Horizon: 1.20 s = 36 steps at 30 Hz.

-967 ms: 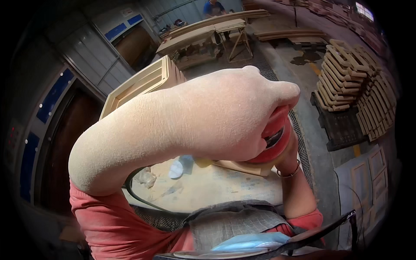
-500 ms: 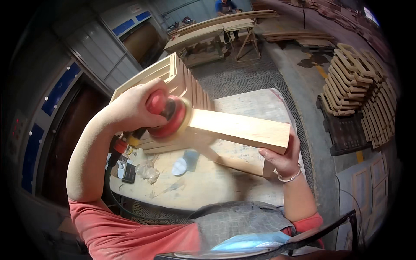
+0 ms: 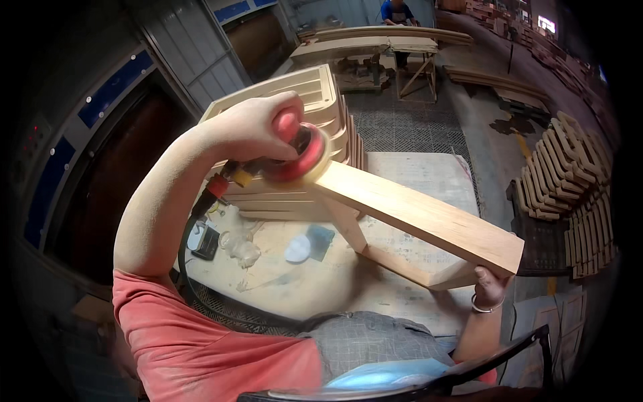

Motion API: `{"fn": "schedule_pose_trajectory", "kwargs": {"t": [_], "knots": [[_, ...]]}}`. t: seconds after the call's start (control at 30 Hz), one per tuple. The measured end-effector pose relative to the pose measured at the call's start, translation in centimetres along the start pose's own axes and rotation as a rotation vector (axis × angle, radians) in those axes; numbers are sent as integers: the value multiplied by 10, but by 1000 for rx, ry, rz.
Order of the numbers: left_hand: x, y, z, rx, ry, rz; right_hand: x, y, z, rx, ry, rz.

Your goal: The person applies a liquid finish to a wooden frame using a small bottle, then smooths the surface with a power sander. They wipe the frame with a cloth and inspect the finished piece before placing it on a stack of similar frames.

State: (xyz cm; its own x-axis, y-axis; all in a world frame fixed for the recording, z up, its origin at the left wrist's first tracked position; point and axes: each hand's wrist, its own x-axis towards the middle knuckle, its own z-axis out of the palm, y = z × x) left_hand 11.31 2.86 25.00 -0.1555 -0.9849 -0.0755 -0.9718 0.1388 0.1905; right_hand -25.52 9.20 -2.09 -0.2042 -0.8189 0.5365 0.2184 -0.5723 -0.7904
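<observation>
My left hand point(image 3: 264, 124) wraps round the red top of a hose-fed orbital sander point(image 3: 311, 155). The sander's round pad rests tilted against the left end of a pale wooden frame point(image 3: 422, 218). Beyond the thumb, most of my right hand's fingers are hidden; this hand point(image 3: 491, 289) grips the frame's right corner from below. The frame stands on edge, its wide upper rail sloping down to the right and its lower rail at the worktable point(image 3: 415, 167).
A stack of similar wooden frames point(image 3: 326, 87) stands behind the sander. White discs point(image 3: 298, 248), a crumpled clear bag point(image 3: 240, 244) and a small dark box point(image 3: 203, 241) lie at left. More frames point(image 3: 559, 167) are piled at right. A person point(image 3: 396, 12) works at a far bench.
The frame's right end has swung right and nearer me with my right hand, so the rail slopes more steeply. The sander stays at its left end. The whole view has also shifted.
</observation>
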Motion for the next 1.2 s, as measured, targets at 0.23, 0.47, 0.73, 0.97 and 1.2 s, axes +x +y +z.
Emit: {"fn": "schedule_pose_trajectory", "kwargs": {"t": [0.23,0.47,0.73,0.97,1.2], "knots": [[-8,-22,5,-34,50,14,-16,28,-38,-70,66,-33],[-26,-96,38,-580,213,-23,17,-29,-15,-208,1,-46],[-56,-153,200,-481,200,-26,65,-135,144,-1473,-698,-288],[-92,-144,325,-697,-83,-155,102,-72,230,-1482,-937,-228],[-135,-167,357,-659,-160,-225,106,-65,229,-1437,-831,-99]]}}
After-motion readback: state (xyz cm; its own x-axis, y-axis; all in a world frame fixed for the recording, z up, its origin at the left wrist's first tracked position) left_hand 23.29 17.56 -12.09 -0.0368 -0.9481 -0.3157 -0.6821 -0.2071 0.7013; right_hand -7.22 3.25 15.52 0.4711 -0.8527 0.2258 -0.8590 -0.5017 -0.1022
